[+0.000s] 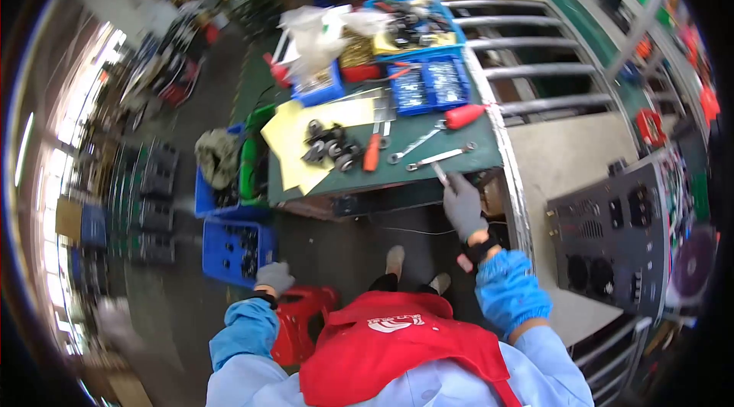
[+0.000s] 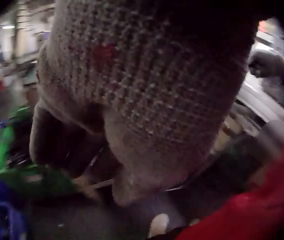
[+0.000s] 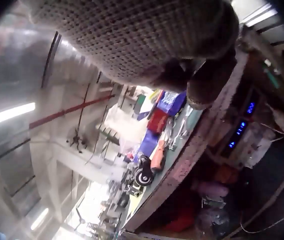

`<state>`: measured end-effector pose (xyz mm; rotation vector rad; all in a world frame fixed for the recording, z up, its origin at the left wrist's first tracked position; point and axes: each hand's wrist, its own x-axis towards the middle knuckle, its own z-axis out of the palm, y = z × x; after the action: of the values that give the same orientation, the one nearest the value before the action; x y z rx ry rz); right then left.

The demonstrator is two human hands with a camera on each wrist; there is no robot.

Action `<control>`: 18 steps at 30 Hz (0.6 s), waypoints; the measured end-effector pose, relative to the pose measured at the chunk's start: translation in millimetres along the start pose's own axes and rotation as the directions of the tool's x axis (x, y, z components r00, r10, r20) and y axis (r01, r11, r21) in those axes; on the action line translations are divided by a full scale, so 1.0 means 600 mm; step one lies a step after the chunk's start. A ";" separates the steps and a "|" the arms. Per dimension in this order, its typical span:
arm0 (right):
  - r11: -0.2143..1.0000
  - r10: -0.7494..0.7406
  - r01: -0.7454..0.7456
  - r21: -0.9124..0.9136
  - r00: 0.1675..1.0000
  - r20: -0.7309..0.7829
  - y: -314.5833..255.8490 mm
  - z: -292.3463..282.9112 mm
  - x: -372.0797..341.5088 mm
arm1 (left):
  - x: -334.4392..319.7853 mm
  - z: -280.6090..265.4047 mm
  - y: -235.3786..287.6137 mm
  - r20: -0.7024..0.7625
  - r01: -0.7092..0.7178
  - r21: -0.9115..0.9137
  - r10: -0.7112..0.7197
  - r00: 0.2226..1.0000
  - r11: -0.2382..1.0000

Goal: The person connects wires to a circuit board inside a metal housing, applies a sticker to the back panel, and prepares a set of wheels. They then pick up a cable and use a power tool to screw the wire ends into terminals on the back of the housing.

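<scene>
My gloved right hand is at the front right edge of the green-topped bench, gripping a slim pale metal tool that points towards the wrenches. Its far end is all that shows. Close beyond it lie a combination wrench and a second wrench, with a red-handled tool behind. My gloved left hand hangs low beside a red stool, its fingers loosely curled around nothing. An orange-handled screwdriver lies beside several black casters on yellow paper.
Blue trays of small metal parts and a blue bin line the bench's back. A blue crate stands on the floor at left. Metal rollers run along the right, near a dark equipment case.
</scene>
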<state>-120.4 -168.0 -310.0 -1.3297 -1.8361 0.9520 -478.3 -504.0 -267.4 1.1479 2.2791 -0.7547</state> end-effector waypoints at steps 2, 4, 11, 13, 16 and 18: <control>0.980 -0.077 0.071 -0.186 0.997 -0.027 -0.002 0.046 0.078 | -0.033 0.072 -0.084 -0.125 0.158 -0.447 -0.236 0.964 0.880; 0.903 -0.067 0.076 -0.424 0.997 0.038 -0.056 0.053 0.133 | -0.081 0.142 -0.102 -0.100 0.101 -0.888 -0.403 0.910 0.449; 0.734 0.027 0.100 -0.672 0.984 0.177 -0.038 0.119 0.167 | -0.104 0.483 -0.065 0.264 0.308 -0.948 -0.343 0.901 0.079; 0.759 -0.159 0.170 -0.628 0.984 0.075 -0.076 0.144 0.138 | -0.052 0.494 -0.093 0.366 0.385 -0.923 -0.323 0.873 -0.004; 0.952 -0.214 0.234 -0.199 0.970 0.119 -0.245 0.229 0.051 | 0.118 0.561 -0.200 -0.072 0.039 -0.823 -0.172 0.982 0.567; 0.880 -0.410 0.456 -0.133 0.871 0.272 -0.357 0.326 0.002 | 0.252 0.406 -0.268 -0.253 -0.113 -0.719 -0.107 0.961 0.686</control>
<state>-386.9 -246.7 -226.7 -0.8648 -2.3342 0.7210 -651.9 -658.6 -499.5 0.8786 2.4201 0.3726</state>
